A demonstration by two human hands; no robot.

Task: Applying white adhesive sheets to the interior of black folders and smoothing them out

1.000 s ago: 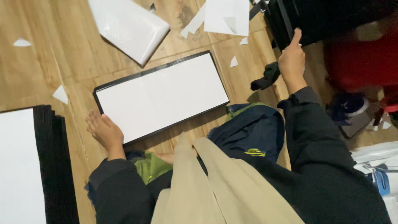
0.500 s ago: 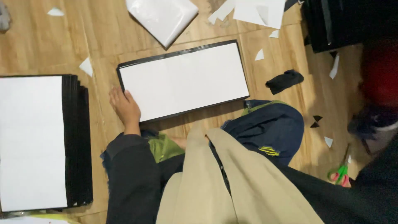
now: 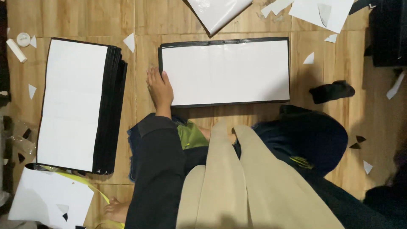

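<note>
A flat black-framed board with a white face (image 3: 227,72) lies on the wooden floor in front of me. My left hand (image 3: 160,90) rests flat on the board's left edge, fingers spread a little, holding nothing. My right hand is out of view; only its dark sleeve runs off at the lower right. To the left sits a stack of similar white-faced black boards (image 3: 74,104), apart from my hand.
White paper scraps (image 3: 129,41) and larger white sheets (image 3: 218,12) lie around the floor. A dark cloth (image 3: 330,91) lies right of the board. A white sheet (image 3: 48,199) sits at lower left, and a small round white lid (image 3: 23,39) at upper left.
The view has swung left, bringing the whole stack into sight. My right hand, raised at the far right a second ago, has left the view. My left hand stays on the board's left edge.
</note>
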